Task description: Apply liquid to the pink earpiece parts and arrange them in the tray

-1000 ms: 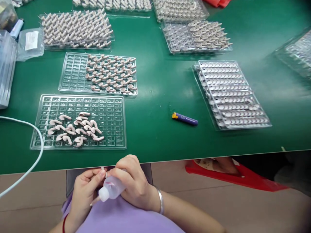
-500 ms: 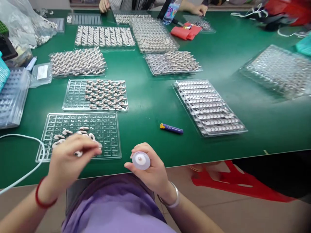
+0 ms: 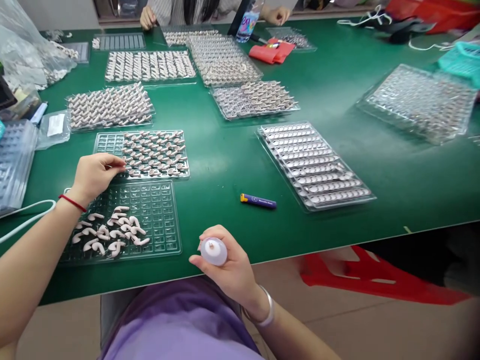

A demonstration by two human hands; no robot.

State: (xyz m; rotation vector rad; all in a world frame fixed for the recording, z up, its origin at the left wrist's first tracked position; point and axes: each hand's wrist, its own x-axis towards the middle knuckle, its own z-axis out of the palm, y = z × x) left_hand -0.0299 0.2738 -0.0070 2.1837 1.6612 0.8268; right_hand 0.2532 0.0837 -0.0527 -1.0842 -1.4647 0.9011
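My left hand [image 3: 98, 174] reaches over the clear tray [image 3: 108, 142] in the middle left. Its thumb and fingers are pinched together at the end of a row of small pale earbud-shaped pieces [image 3: 155, 152]; what the fingertips hold is hidden. Below the wrist, a nearer clear tray [image 3: 161, 215] carries a loose heap of curved white earbud-shaped pieces [image 3: 116, 232]. By the table's front edge, my right hand [image 3: 232, 270] is wrapped round a round, translucent white bottle-like thing [image 3: 213, 251]. Its small central tip points up at me.
A blue lighter-like stick [image 3: 258, 201] lies right of the near tray. Beyond it is a tray of round pieces in rows [image 3: 315, 165]. More filled trays [image 3: 110, 106] and a bottle [image 3: 247, 22] stand farther back. Another person's hands [image 3: 278, 16] rest across the table.
My left hand has moved up and left, from above the loose pieces to the half-filled tray. My right hand still holds the round thing in nearly the same place. The view has shifted slightly.
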